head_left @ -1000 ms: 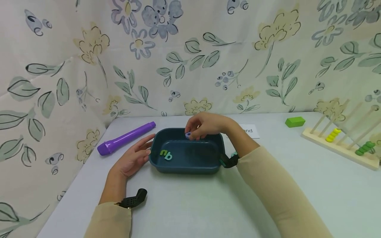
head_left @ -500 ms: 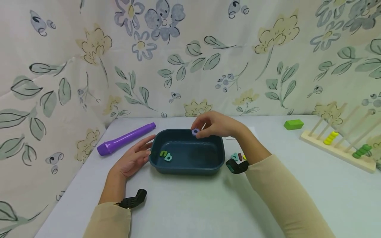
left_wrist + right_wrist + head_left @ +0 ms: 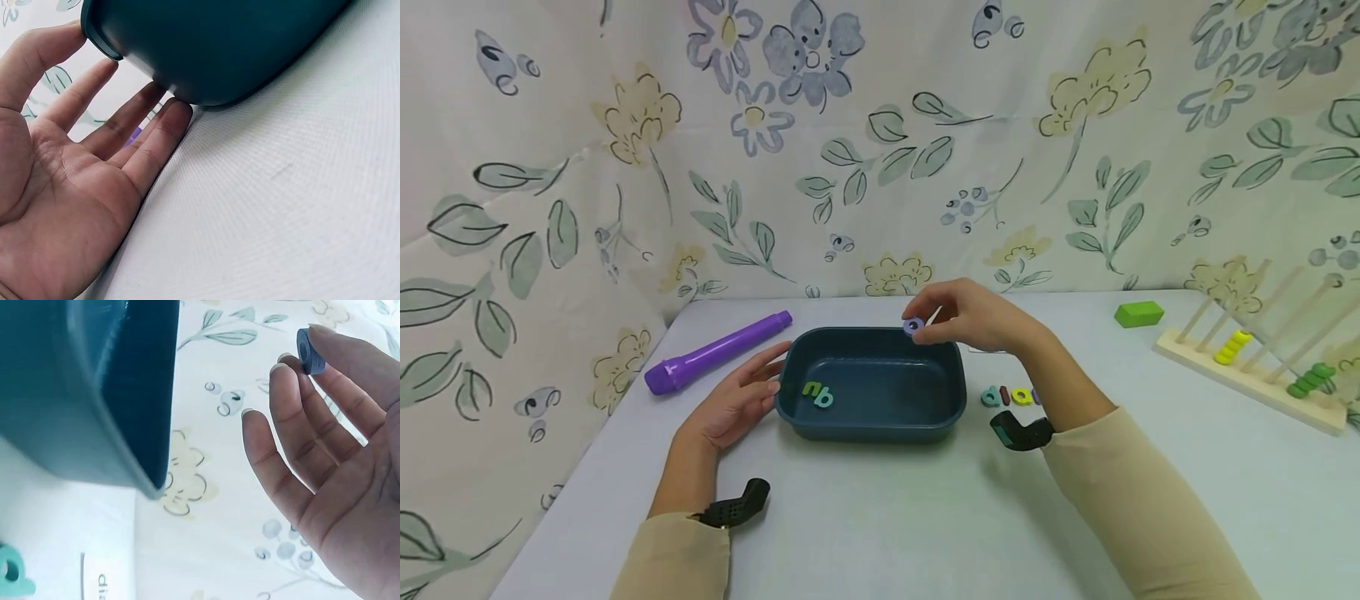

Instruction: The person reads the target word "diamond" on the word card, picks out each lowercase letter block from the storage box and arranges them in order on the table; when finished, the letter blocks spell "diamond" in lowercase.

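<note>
Above the back right rim of the dark teal bin (image 3: 872, 427), my right hand (image 3: 973, 317) pinches a small purple letter (image 3: 913, 325) with a round hole. In the right wrist view this letter (image 3: 309, 353) sits between thumb and fingertips, apart from the bin wall. A green letter n (image 3: 812, 389) and a teal letter b (image 3: 823, 398) lie inside the bin at the left. My left hand (image 3: 733, 404) rests against the bin's left side. The left wrist view shows its thumb at the rim and its fingers loosely extended along the wall.
Right of the bin is a row of letters: teal (image 3: 990, 397), dark red (image 3: 1005, 396), yellow (image 3: 1022, 397) and a partly hidden purple one. A word card (image 3: 103, 581) lies behind. A purple toy microphone (image 3: 718, 352), green block (image 3: 1138, 314) and wooden peg rack (image 3: 1247, 379) stand around.
My right hand has moved right with the purple letter, from over the bin's back middle to its back right rim. More of the letter row now shows. The left hand stays put.
</note>
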Available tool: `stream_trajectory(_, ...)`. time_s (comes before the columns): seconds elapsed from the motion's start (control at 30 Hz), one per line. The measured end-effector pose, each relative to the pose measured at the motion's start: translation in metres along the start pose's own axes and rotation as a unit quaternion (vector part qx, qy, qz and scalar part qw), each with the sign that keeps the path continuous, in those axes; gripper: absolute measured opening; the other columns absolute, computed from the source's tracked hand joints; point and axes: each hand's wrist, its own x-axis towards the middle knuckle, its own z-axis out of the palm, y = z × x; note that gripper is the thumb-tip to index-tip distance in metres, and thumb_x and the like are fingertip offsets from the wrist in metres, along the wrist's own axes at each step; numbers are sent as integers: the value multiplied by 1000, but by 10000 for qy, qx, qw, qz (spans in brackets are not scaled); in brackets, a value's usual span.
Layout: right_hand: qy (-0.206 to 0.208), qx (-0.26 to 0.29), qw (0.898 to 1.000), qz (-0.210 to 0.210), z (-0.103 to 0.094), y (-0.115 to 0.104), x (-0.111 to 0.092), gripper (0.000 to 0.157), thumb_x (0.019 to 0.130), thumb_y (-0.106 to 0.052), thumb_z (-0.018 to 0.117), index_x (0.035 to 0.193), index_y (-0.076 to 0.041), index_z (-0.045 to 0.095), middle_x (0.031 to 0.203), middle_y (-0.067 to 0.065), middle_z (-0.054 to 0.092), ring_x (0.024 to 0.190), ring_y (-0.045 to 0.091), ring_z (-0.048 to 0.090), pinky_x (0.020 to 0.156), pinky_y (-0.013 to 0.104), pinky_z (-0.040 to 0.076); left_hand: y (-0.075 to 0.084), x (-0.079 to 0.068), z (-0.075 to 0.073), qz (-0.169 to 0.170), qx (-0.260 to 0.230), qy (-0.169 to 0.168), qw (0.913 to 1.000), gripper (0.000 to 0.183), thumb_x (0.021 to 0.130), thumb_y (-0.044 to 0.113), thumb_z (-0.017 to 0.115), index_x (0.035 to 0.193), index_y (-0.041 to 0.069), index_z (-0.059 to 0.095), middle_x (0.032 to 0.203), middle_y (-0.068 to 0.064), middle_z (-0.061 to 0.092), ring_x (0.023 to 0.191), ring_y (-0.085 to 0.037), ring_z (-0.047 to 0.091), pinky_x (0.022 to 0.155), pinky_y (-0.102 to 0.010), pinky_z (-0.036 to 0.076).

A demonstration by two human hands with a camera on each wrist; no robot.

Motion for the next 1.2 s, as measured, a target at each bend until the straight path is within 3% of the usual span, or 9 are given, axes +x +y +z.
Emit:
stream_trajectory(0.33,463,-161,9984,290,-5,9,-23,31,93,-27,77,122,-20,72,112,3,71,95,24,67,80,38,58,0,1,1,46,-31,-103,9999,67,103,10,57,164,18,30,171,-16,19,139,-14,49,106,-22,50)
stream_trajectory(0.8,635,3,9974,339,-11,30,-52,29,95,-29,75,121,-17,73,109,4,73,96,25,69,84,38,57,2,0,1,14,25,-43,10000,66,103,10,57,163,20,32,170,-15,20,138,-15,49,106,-22,50)
stream_trajectory(1.2,877,-99,9946,549,-21,43,-76,30,96,-32,74,123,-19,72,114,2,72,101,24,68,86,38,58,2,1,-1,26,-63,-194,9998,67,103,10,56,164,19,30,170,-15,19,138,-15,50,107,-22,49)
